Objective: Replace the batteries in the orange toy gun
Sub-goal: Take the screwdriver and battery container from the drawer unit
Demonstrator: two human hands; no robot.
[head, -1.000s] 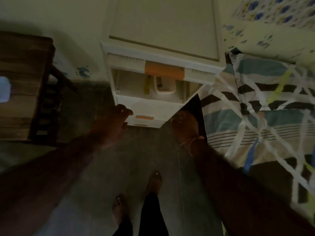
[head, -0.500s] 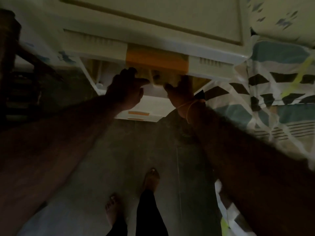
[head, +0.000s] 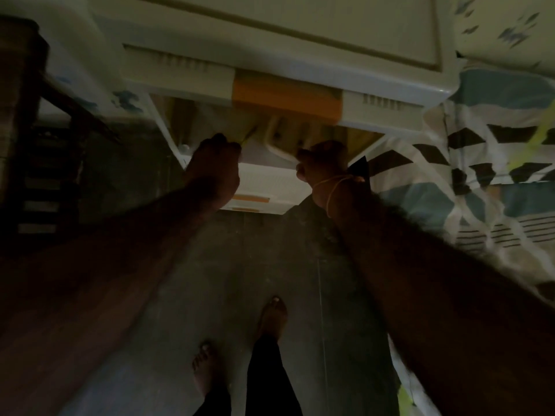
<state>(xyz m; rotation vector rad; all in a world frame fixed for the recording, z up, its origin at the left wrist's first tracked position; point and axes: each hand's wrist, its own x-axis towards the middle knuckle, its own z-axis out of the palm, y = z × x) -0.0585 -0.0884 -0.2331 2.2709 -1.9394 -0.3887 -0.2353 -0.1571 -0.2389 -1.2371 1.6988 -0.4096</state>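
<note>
A dark wooden piece of furniture (head: 21, 121) is seen at far left. The left hand (head: 214, 166) is placed at the open drawer (head: 264, 163) of the white plastic drawer unit (head: 300, 34); its fingers appear curled around a thin yellowish object (head: 250, 136), not identifiable in the dim light. The right hand (head: 324, 166) is curled on something at the drawer's right part; what is gripped cannot be told. A patterned bedsheet (head: 495, 163) lies at right. The orange toy gun is not seen. The task is judged barely begun: retrieval is under way, and battery replacement remains entirely.
</note>
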